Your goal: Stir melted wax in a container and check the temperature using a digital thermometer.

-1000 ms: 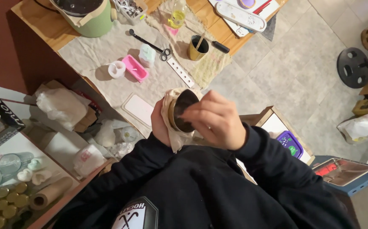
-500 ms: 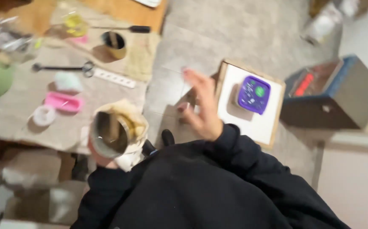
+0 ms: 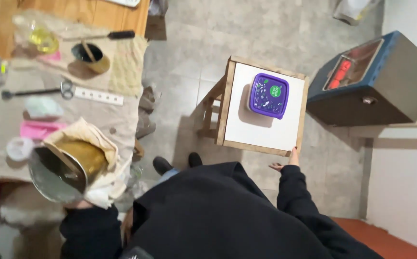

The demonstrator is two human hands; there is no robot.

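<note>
My left hand (image 3: 79,204) holds a metal can (image 3: 62,170) wrapped in a beige cloth (image 3: 100,158), low at the left over the cloth-covered table (image 3: 122,115). The can is tilted and a stick leans inside it. My right hand (image 3: 287,160) reaches out to the right, its fingers apart and touching the near corner of a small wooden stool with a white top (image 3: 261,124). A purple lidded container (image 3: 268,95) sits on that stool, apart from the hand.
On the table lie scissors (image 3: 40,91), a white ruler (image 3: 98,96), a pink mould (image 3: 40,129), a small brass cup with a stick (image 3: 90,56) and a black-handled tool (image 3: 112,35). A blue-grey box (image 3: 371,81) stands on the tiled floor at the right.
The view has swung right toward the stool. My right hand left the can and moved down to the stool's near corner. The can stays in my left hand.
</note>
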